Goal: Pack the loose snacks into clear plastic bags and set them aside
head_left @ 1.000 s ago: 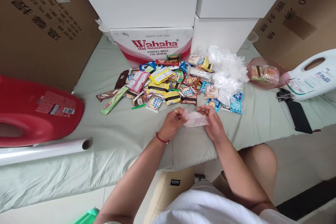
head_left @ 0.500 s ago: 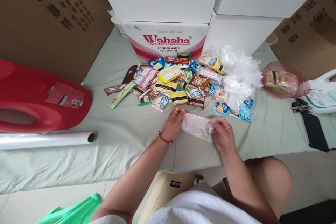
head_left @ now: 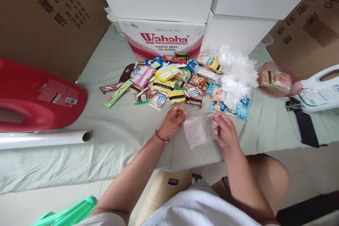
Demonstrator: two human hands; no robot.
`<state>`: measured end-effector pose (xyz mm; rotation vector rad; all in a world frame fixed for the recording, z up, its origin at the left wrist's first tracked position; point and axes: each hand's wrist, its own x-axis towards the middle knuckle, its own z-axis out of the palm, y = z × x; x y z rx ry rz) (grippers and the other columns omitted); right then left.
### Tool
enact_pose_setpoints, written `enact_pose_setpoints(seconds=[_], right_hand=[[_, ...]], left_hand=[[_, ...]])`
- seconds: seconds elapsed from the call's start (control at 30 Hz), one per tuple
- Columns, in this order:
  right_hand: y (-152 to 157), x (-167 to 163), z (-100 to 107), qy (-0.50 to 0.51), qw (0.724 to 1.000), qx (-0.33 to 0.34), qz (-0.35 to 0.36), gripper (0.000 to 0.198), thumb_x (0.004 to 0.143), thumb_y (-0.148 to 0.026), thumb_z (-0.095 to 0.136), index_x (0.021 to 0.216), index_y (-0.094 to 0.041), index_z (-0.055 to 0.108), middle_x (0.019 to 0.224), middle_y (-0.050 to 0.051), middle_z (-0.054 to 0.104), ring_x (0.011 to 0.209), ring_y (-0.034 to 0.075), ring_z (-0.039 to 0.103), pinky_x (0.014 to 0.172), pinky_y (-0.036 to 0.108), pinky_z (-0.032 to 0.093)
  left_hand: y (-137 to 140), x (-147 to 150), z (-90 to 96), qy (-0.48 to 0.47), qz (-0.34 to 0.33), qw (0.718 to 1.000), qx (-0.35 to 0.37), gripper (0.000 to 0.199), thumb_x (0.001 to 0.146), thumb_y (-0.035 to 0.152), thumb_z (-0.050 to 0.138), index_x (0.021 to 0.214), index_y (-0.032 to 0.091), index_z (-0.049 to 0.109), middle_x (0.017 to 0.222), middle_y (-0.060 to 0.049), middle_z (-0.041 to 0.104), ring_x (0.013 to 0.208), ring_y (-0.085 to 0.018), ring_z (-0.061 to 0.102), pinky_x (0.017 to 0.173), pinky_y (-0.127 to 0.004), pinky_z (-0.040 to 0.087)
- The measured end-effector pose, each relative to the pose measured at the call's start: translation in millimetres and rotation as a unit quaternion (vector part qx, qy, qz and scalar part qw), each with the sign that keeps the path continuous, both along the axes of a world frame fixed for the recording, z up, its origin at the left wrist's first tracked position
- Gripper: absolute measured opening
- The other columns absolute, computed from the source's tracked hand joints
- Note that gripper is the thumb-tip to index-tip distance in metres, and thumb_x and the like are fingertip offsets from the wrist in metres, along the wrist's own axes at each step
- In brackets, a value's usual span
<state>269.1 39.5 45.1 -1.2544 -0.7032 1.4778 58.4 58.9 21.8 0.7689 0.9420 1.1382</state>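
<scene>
A clear plastic bag [head_left: 198,132] hangs loosely over the green cloth, its right end pinched in my right hand [head_left: 227,132]. My left hand [head_left: 173,122], with a red cord bracelet on the wrist, is just left of the bag. Its fingers are curled together, with nothing visible between them, and the bag's left edge looks free of it. Beyond my hands lies a pile of wrapped snacks [head_left: 163,85] in yellow, pink, brown, blue and green packets. A heap of crumpled clear plastic bags [head_left: 235,74] rests against the pile's right side.
Behind the snacks stand a Wahaha water carton [head_left: 164,39] and white boxes [head_left: 243,31]. At left are a red jug [head_left: 53,95] and a roll of film [head_left: 47,138]. At right are a pink bowl [head_left: 295,86] holding snacks, a white jug [head_left: 321,91] and a black phone-like object [head_left: 305,127].
My left hand has let go of the bag's left end. The bag, stretched between both hands before, now droops from my right hand. The view has shifted slightly.
</scene>
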Motion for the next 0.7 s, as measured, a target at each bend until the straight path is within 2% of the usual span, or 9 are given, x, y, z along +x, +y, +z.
enact_pose_setpoints(seconds=[0.1, 0.2, 0.3, 0.4, 0.47, 0.53, 0.6, 0.7], right_hand=[[-4.7, 5.0, 4.7, 0.07, 0.995, -0.028, -0.065, 0.05, 0.065, -0.048, 0.096, 0.079, -0.022, 0.055, 0.058, -0.011, 0.038, 0.044, 0.005, 0.03, 0.034, 0.016, 0.025], [-14.1, 2.7, 11.1, 0.095, 0.989, 0.003, -0.112, 0.049, 0.067, -0.046, 0.096, 0.08, -0.022, 0.055, 0.059, -0.011, 0.037, 0.046, 0.004, 0.032, 0.036, 0.013, 0.028], [-27.1, -8.5, 15.1, 0.125, 0.99, 0.015, -0.066, 0.044, 0.073, -0.046, 0.093, 0.081, -0.022, 0.056, 0.059, -0.01, 0.036, 0.047, 0.004, 0.033, 0.038, 0.013, 0.03], [-41.1, -22.6, 15.3, 0.167, 0.985, 0.001, 0.032, 0.041, 0.078, -0.048, 0.089, 0.08, -0.022, 0.058, 0.057, -0.01, 0.033, 0.048, 0.005, 0.031, 0.042, 0.014, 0.03], [-48.6, -27.2, 15.1, 0.193, 0.978, -0.011, 0.073, 0.039, 0.08, -0.047, 0.088, 0.08, -0.021, 0.058, 0.056, -0.009, 0.031, 0.049, 0.006, 0.031, 0.044, 0.014, 0.03], [-52.8, -23.6, 15.9, 0.201, 0.976, -0.014, 0.077, 0.038, 0.079, -0.046, 0.088, 0.08, -0.022, 0.059, 0.056, -0.009, 0.031, 0.05, 0.006, 0.03, 0.045, 0.015, 0.029], [-53.5, -11.0, 17.4, 0.182, 0.982, 0.003, 0.047, 0.037, 0.079, -0.046, 0.088, 0.079, -0.022, 0.06, 0.058, -0.008, 0.035, 0.053, 0.007, 0.034, 0.047, 0.015, 0.033], [-50.7, 18.4, 19.3, 0.102, 0.994, 0.043, -0.004, 0.035, 0.076, -0.046, 0.09, 0.079, -0.022, 0.065, 0.073, -0.003, 0.054, 0.065, 0.009, 0.049, 0.059, 0.018, 0.046]], left_hand=[[3.2, -2.9, 1.0, -0.028, 0.054, 0.998, 0.011, 0.052, 0.071, 0.054, 0.09, 0.084, 0.023, 0.05, 0.058, 0.012, 0.038, 0.044, -0.005, 0.023, 0.043, -0.021, 0.018], [-5.8, -2.4, 1.9, 0.006, 0.091, 0.995, 0.044, 0.053, 0.079, 0.066, 0.079, 0.077, 0.022, 0.049, 0.06, 0.009, 0.04, 0.047, -0.007, 0.03, 0.045, -0.022, 0.022], [-26.9, 12.0, 3.2, 0.1, 0.068, 0.991, 0.049, 0.053, 0.081, 0.072, 0.073, 0.085, 0.021, 0.059, 0.075, 0.0, 0.056, 0.063, -0.013, 0.05, 0.054, -0.026, 0.037], [-46.3, 35.4, 5.1, 0.165, 0.08, 0.983, 0.014, 0.056, 0.071, 0.056, 0.086, 0.106, 0.019, 0.064, 0.102, -0.007, 0.067, 0.082, -0.017, 0.058, 0.07, -0.029, 0.046], [-51.5, 44.1, 7.1, 0.139, 0.083, 0.987, -0.015, 0.045, 0.074, 0.051, 0.084, 0.1, 0.019, 0.064, 0.098, -0.005, 0.067, 0.082, -0.016, 0.057, 0.075, -0.03, 0.046], [-51.1, 40.4, 9.8, 0.097, 0.103, 0.99, -0.026, 0.036, 0.079, 0.049, 0.079, 0.089, 0.02, 0.062, 0.082, 0.0, 0.062, 0.076, -0.014, 0.055, 0.075, -0.028, 0.044], [-49.2, 25.2, 13.3, 0.08, 0.151, 0.985, -0.02, 0.035, 0.078, 0.048, 0.08, 0.086, 0.021, 0.06, 0.075, 0.003, 0.058, 0.072, -0.013, 0.052, 0.073, -0.026, 0.042], [-49.8, -5.0, 20.6, 0.069, 0.188, 0.979, -0.024, 0.039, 0.075, 0.048, 0.083, 0.087, 0.021, 0.058, 0.072, 0.006, 0.054, 0.067, -0.011, 0.047, 0.065, -0.024, 0.039]])
